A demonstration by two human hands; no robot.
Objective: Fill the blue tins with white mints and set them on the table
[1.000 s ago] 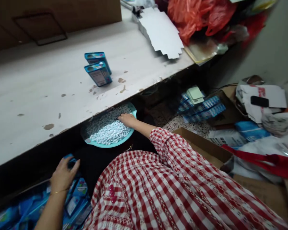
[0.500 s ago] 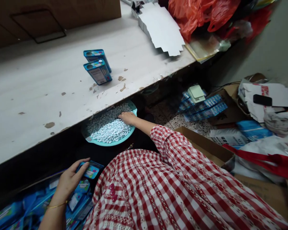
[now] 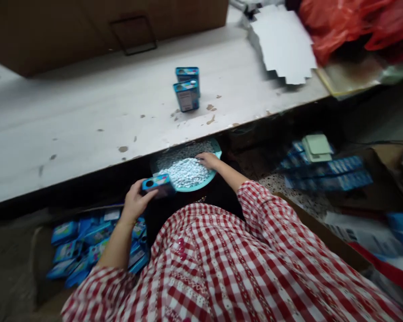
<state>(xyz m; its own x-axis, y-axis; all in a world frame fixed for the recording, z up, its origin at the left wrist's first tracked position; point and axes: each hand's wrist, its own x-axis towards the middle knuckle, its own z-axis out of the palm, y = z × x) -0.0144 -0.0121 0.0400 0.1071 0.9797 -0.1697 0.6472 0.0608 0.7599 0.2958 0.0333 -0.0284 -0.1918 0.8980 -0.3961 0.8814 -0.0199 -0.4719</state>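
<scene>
My left hand (image 3: 136, 200) grips a small blue candy box (image 3: 159, 184) with a dark round opening in its top. This box is held at the left edge of a turquoise basin (image 3: 203, 184) of small white candies (image 3: 184, 172). Inside the basin, at its right side, my right hand (image 3: 208, 160) has its fingers curled into the candies, the fingertips partly buried. Two more blue boxes stand upright on the white table, the front box (image 3: 187, 96) with a white candy on top. Below my left forearm lies a pile of blue boxes (image 3: 83, 241).
The worn white table (image 3: 87, 120) overhangs the basin's far part. On it are a large cardboard box (image 3: 70, 31), a stack of white card (image 3: 284, 44) and red plastic bags (image 3: 342, 27). A pale green scale (image 3: 317, 147) sits on packed blue boxes at right.
My left hand has lifted the blue box from above the pile up to the basin, turning its top opening into view. My right hand stays in the candies. The whole view has shifted.
</scene>
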